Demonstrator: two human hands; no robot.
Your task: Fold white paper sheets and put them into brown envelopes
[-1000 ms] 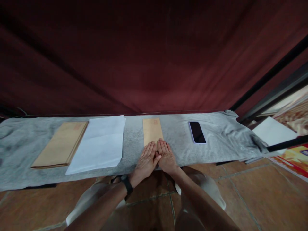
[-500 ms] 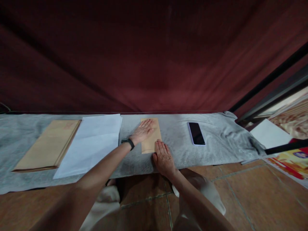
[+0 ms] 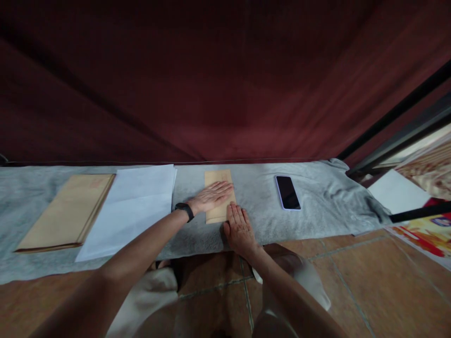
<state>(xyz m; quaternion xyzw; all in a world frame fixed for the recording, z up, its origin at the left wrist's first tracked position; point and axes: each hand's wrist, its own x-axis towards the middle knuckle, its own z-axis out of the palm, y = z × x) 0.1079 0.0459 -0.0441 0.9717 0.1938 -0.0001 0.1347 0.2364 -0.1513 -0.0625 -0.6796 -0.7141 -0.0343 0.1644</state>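
Observation:
A small brown paper envelope lies flat on a grey cloth in front of me. My left hand rests flat across its middle, fingers stretched out to the right, a black band on the wrist. My right hand lies flat at the envelope's lower right edge, its fingertips touching that edge and its fingers straight. Neither hand grips anything. Part of the envelope is hidden under the left hand.
White paper sheets lie left of the envelope, with a stack of large brown envelopes farther left. A phone lies to the right. A dark red curtain hangs behind; a dark metal bar stands at the right.
My left hand has slid down and slightly right over the envelope, its fingers turning more to the right. My right hand stays at the edge. The view has shifted slightly.

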